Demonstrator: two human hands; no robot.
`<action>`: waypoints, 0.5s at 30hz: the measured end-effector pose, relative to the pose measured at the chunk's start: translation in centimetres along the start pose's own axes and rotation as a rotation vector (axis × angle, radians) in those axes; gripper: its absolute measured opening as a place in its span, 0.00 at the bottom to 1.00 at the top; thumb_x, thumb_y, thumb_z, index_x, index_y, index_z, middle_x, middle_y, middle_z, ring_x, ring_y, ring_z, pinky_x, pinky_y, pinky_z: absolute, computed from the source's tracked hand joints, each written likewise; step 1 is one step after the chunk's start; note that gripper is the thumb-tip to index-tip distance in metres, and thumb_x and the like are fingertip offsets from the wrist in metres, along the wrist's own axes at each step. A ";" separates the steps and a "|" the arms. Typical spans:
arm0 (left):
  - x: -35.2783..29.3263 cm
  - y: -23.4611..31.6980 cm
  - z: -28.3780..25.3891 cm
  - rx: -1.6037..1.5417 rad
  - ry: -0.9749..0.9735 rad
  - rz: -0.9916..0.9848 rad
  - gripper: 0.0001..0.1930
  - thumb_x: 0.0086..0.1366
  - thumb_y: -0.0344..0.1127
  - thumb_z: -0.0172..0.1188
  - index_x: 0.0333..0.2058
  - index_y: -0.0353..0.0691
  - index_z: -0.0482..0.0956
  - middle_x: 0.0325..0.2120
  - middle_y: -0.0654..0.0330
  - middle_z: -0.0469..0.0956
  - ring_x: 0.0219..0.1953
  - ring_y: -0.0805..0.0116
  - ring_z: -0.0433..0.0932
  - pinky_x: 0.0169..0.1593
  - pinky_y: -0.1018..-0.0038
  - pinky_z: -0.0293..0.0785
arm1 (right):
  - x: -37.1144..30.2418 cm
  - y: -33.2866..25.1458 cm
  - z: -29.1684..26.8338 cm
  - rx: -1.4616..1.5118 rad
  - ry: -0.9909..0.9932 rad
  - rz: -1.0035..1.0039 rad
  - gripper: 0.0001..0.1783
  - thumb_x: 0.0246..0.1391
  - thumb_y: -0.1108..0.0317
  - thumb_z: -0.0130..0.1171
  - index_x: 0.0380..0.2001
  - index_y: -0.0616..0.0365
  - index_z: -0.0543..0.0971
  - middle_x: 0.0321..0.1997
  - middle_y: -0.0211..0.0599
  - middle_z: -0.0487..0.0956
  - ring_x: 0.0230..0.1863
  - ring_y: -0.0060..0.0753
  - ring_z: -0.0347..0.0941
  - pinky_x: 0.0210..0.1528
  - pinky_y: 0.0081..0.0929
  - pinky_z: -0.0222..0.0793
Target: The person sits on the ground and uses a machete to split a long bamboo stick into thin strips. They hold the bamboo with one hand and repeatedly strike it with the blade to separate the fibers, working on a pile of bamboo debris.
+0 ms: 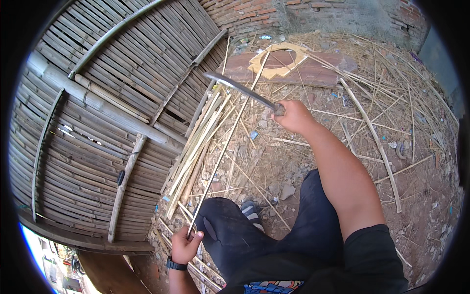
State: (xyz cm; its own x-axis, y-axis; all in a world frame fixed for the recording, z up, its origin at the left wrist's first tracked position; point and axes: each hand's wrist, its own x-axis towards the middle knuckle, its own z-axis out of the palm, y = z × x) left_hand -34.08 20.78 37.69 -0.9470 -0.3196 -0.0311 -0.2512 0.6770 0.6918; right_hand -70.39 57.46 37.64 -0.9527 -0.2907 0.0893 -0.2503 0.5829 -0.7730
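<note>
My left hand [185, 245], with a dark watch at its wrist, is closed on the near end of a long, thin bamboo strip [219, 158]. The strip slants up and away past my left knee toward the far plank. My right hand [293, 116] grips the handle of a machete [241, 89], its long blade pointing to the far left. In the picture the blade crosses the upper part of the strip; whether the two touch, I cannot tell.
Split bamboo strips [198, 147] lie bundled along the slatted bamboo wall [88, 161] at left. A pale jagged-edged ring [267, 70] rests on a reddish-brown plank [230, 73] ahead. Right of my legs, a curved strip [374, 134] lies among shavings and litter. A brick wall [245, 15] stands behind.
</note>
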 end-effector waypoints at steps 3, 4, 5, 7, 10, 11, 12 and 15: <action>-0.5 0.9 -0.2 -0.013 -0.047 -0.044 0.20 0.65 0.42 0.73 0.25 0.37 0.73 0.15 0.72 0.68 0.21 0.83 0.60 0.24 0.79 0.59 | 0.2 1.5 -0.1 -0.032 0.040 -0.008 0.17 0.53 0.54 0.69 0.40 0.54 0.84 0.35 0.46 0.84 0.39 0.48 0.83 0.44 0.44 0.77; -0.2 0.7 -0.1 -0.034 -0.067 -0.058 0.20 0.66 0.42 0.73 0.25 0.37 0.74 0.16 0.72 0.68 0.21 0.83 0.60 0.25 0.79 0.59 | 0.1 1.3 0.3 -0.097 -0.008 -0.070 0.17 0.53 0.53 0.69 0.40 0.53 0.84 0.35 0.47 0.84 0.39 0.49 0.83 0.44 0.44 0.77; -0.3 0.4 0.2 -0.057 -0.091 -0.079 0.19 0.66 0.42 0.72 0.25 0.37 0.74 0.16 0.72 0.68 0.21 0.83 0.61 0.25 0.79 0.59 | -0.4 0.8 0.8 -0.164 -0.062 -0.128 0.17 0.53 0.53 0.69 0.40 0.53 0.84 0.35 0.47 0.84 0.39 0.50 0.83 0.44 0.44 0.77; 0.1 0.8 0.8 -0.067 -0.109 -0.050 0.19 0.67 0.43 0.71 0.26 0.37 0.75 0.17 0.73 0.68 0.22 0.83 0.61 0.26 0.79 0.59 | -1.9 -2.1 1.5 -0.290 -0.237 -0.291 0.13 0.49 0.59 0.70 0.37 0.50 0.84 0.33 0.44 0.84 0.39 0.51 0.83 0.43 0.47 0.78; 0.8 0.8 1.3 -0.051 -0.108 0.008 0.19 0.68 0.44 0.70 0.27 0.38 0.74 0.18 0.74 0.66 0.23 0.84 0.60 0.26 0.79 0.57 | -3.8 -5.3 3.1 -0.451 -0.339 -0.494 0.10 0.46 0.62 0.69 0.34 0.48 0.84 0.31 0.42 0.84 0.38 0.50 0.83 0.41 0.49 0.78; 0.8 0.9 1.1 -0.069 -0.128 -0.001 0.19 0.68 0.44 0.70 0.27 0.38 0.74 0.18 0.74 0.66 0.24 0.84 0.60 0.26 0.79 0.57 | -4.1 -5.8 3.4 -0.493 -0.357 -0.565 0.10 0.45 0.63 0.69 0.33 0.48 0.84 0.31 0.41 0.84 0.38 0.49 0.83 0.40 0.49 0.78; 0.6 0.9 0.7 -0.087 -0.147 -0.010 0.19 0.69 0.44 0.70 0.28 0.38 0.74 0.19 0.75 0.66 0.24 0.84 0.60 0.27 0.79 0.56 | -4.1 -5.8 2.9 -0.440 -0.344 -0.585 0.10 0.47 0.61 0.70 0.34 0.50 0.84 0.30 0.41 0.84 0.37 0.47 0.83 0.39 0.47 0.77; -0.1 0.2 -0.5 -0.167 -0.191 -0.074 0.17 0.69 0.43 0.69 0.29 0.40 0.74 0.20 0.76 0.65 0.24 0.84 0.59 0.27 0.80 0.56 | -1.4 -2.9 0.9 -0.106 -0.346 -0.209 0.12 0.50 0.59 0.70 0.34 0.53 0.84 0.30 0.42 0.84 0.36 0.44 0.83 0.39 0.45 0.77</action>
State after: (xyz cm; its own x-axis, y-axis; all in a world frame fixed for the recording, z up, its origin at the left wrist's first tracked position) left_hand -33.94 20.60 38.22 -0.9517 -0.2230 -0.2109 -0.3001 0.5323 0.7916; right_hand -68.17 55.51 39.18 -0.7698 -0.6383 0.0074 -0.4660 0.5539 -0.6900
